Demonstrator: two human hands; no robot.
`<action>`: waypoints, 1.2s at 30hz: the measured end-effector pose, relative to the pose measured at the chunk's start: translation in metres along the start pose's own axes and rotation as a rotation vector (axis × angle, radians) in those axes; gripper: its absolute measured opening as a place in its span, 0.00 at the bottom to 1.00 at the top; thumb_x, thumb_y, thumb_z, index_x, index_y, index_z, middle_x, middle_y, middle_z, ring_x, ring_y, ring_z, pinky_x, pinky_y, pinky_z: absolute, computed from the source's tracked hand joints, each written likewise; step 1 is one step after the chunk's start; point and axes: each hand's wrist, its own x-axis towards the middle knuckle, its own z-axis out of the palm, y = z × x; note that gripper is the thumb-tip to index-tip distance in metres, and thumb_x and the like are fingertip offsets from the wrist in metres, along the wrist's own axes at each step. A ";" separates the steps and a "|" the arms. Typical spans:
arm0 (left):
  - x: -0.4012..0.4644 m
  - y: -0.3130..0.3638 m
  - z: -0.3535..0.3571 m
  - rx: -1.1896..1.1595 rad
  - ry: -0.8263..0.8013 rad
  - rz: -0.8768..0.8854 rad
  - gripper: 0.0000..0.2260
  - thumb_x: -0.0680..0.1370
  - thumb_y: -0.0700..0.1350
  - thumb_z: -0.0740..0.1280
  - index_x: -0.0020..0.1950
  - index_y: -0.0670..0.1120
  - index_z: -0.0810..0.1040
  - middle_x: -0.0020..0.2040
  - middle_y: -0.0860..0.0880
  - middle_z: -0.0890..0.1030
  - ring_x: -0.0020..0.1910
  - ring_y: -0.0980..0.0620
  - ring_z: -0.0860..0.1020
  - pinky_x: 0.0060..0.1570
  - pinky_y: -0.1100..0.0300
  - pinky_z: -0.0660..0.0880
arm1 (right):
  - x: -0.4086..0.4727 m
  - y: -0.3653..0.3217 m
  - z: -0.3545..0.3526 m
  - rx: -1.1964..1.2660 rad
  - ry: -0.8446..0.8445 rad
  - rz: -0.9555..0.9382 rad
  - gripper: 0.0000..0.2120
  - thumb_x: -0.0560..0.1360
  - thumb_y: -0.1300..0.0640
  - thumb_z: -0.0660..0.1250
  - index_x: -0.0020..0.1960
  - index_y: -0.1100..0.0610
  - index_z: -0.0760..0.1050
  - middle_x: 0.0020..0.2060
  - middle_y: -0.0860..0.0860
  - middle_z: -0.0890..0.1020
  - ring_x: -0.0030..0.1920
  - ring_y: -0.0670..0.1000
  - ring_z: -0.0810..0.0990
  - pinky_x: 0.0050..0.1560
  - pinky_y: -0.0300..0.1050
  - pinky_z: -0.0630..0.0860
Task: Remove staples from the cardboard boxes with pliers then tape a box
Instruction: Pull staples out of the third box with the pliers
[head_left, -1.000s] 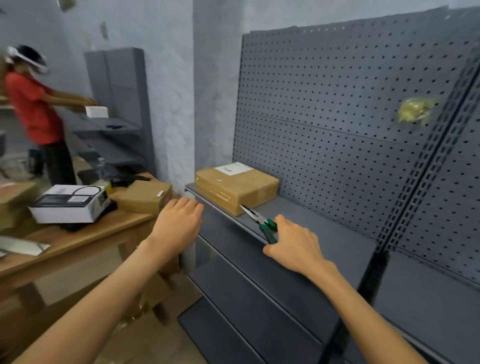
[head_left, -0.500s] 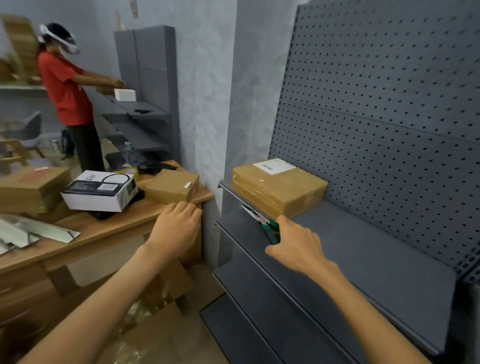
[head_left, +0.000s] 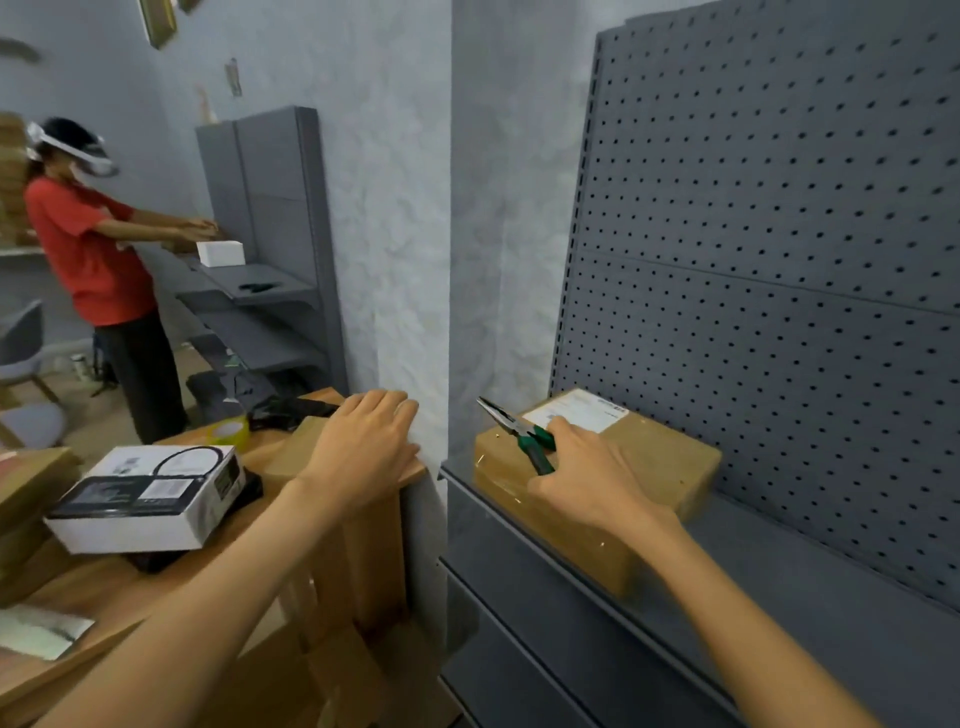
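While gripping pliers (head_left: 522, 434), right hand (head_left: 592, 480) hides cardboard box (head_left: 660, 467) front.

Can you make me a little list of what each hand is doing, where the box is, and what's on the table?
right hand: holds the green-handled pliers, tips pointing up and left over the box
left hand: rests, fingers loosely curled, over a small cardboard box on the table
taped box: brown, white label on top, sits on the grey shelf
wooden table: white and black box, roll of tape
background: person in a red shirt at another shelf
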 end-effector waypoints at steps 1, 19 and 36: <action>0.013 -0.004 0.002 -0.002 0.014 0.009 0.18 0.69 0.51 0.74 0.53 0.42 0.79 0.51 0.44 0.81 0.50 0.42 0.80 0.49 0.50 0.77 | 0.013 0.002 -0.003 -0.017 0.023 0.001 0.16 0.69 0.48 0.66 0.52 0.52 0.65 0.45 0.49 0.74 0.43 0.55 0.76 0.38 0.47 0.71; 0.158 0.012 0.102 -0.363 0.147 0.449 0.19 0.65 0.48 0.77 0.51 0.41 0.80 0.46 0.45 0.82 0.44 0.44 0.81 0.42 0.53 0.78 | 0.062 0.022 -0.008 -0.199 0.166 0.495 0.18 0.71 0.45 0.67 0.56 0.53 0.69 0.44 0.51 0.78 0.40 0.53 0.73 0.35 0.44 0.66; 0.135 0.106 0.111 -0.795 0.034 0.818 0.27 0.78 0.58 0.44 0.56 0.46 0.78 0.54 0.50 0.80 0.52 0.50 0.77 0.52 0.55 0.74 | -0.060 -0.023 0.012 -0.211 0.153 1.037 0.15 0.69 0.50 0.68 0.44 0.54 0.63 0.33 0.47 0.71 0.35 0.56 0.72 0.29 0.43 0.60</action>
